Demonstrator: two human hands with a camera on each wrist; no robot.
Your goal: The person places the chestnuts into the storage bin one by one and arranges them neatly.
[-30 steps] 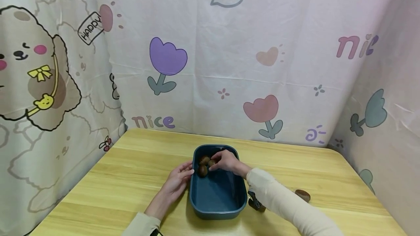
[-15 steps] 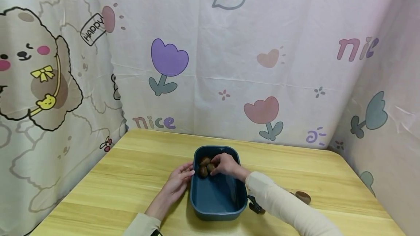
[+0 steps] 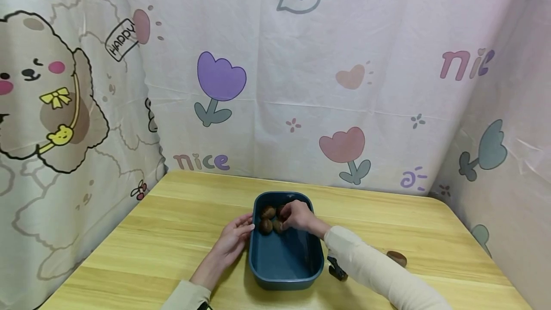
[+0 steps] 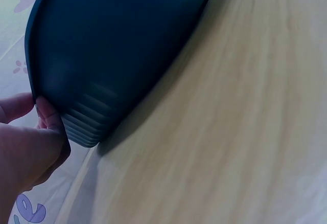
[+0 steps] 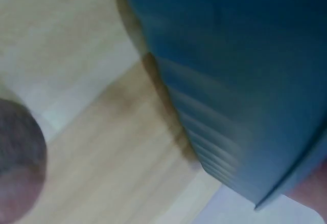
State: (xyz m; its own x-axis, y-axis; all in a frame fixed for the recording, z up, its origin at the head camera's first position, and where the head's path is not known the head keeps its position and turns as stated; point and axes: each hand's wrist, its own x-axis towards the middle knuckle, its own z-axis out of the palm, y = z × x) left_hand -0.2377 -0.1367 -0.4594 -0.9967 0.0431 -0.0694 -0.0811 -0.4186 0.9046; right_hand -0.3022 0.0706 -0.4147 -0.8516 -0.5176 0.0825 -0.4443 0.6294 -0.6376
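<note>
A deep blue plastic box (image 3: 286, 257) stands on the table. In the head view my left hand (image 3: 234, 239) holds its left rim. The left wrist view has the thumb and fingers of the left hand (image 4: 30, 142) pinching the edge of the box (image 4: 117, 40). My right hand (image 3: 300, 215) reaches inside near the far end, its thumb and fingers curled at the chestnuts. Several brown chestnuts (image 3: 266, 226) lie grouped there. One chestnut (image 3: 278, 226) sits by the thumb, while another (image 3: 281, 210) is partly hidden behind the fingers.
To the right, a chestnut (image 3: 397, 258) lies on the wooden table (image 3: 193, 204) beside the right sleeve. Close to the box's outer wall, a blurred chestnut (image 5: 20, 157) appears in the right wrist view. A patterned curtain (image 3: 297, 71) stands behind the table.
The right hand has shifted slightly within the box. The chestnut by its thumb has moved a little toward me, and another chestnut now shows behind the fingers. The left hand stays at the rim.
</note>
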